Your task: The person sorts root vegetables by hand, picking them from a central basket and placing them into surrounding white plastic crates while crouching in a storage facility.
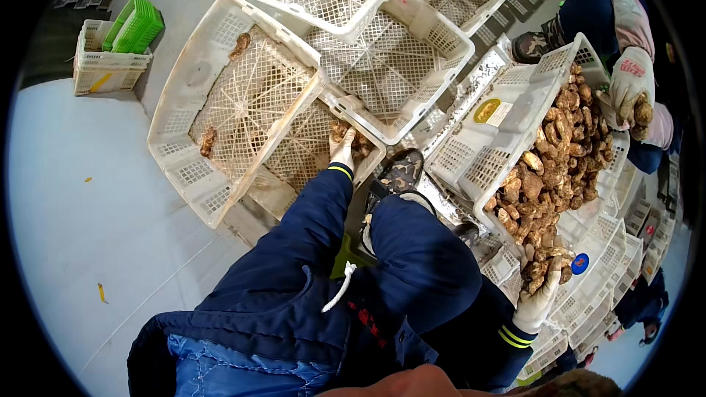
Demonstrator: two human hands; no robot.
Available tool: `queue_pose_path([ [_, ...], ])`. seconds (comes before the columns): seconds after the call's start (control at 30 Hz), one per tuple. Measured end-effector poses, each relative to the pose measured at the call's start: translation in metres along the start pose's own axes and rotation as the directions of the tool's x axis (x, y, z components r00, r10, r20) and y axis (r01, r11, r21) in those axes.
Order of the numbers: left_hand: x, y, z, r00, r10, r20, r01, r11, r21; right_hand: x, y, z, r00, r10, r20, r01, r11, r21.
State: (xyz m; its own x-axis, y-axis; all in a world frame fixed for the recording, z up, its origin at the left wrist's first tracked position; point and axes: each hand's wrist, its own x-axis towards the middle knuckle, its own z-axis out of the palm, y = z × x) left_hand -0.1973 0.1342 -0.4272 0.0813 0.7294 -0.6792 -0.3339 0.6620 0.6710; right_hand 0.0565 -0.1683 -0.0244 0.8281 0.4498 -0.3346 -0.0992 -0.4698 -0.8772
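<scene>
My left hand (343,146), in a white glove, reaches into a white plastic crate (295,151) and holds brown, knobbly roots or mushrooms, whose exact kind I cannot tell. More of them lie beside its fingers. At the lower right, my gloved right hand (543,281) is closed around several brown pieces at the near end of a big pile (557,160). That pile lies against a tilted white crate (496,121). A wide white crate (237,99) at the left holds a few single pieces.
A co-worker's gloved hand (634,94) holds pieces at the pile's far side. Other white crates (386,60) stand ahead. Stacked crates (601,264) are at the right. Green baskets (134,25) sit in a crate at the far left. My boot (400,171) is between crates.
</scene>
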Motion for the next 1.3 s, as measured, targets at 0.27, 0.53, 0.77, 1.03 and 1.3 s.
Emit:
queue_pose_path([
  [0.27,-0.020,0.043,0.047,0.951,-0.282,0.129,0.257,0.950,0.180,-0.013,-0.025,0.000,0.964,-0.266,0.006,0.238,0.850,-0.470],
  [0.53,-0.045,0.092,-0.029,0.908,-0.256,0.333,0.232,0.966,0.110,-0.018,-0.015,0.000,0.993,0.007,-0.119,0.031,0.948,0.318],
  [0.77,-0.117,0.146,-0.047,0.916,-0.264,0.302,0.275,0.962,0.007,-0.024,-0.011,0.005,0.998,-0.066,0.014,0.037,0.701,0.713],
  [1.03,-0.269,0.205,0.112,0.590,-0.134,0.796,0.271,0.962,-0.040,-0.032,-0.009,-0.015,0.985,-0.067,-0.156,0.156,0.725,0.670],
  [1.3,-0.445,0.166,0.269,0.124,-0.302,0.945,0.508,0.837,0.201,-0.007,-0.009,-0.027,0.959,0.155,-0.236,0.075,0.666,0.742],
])
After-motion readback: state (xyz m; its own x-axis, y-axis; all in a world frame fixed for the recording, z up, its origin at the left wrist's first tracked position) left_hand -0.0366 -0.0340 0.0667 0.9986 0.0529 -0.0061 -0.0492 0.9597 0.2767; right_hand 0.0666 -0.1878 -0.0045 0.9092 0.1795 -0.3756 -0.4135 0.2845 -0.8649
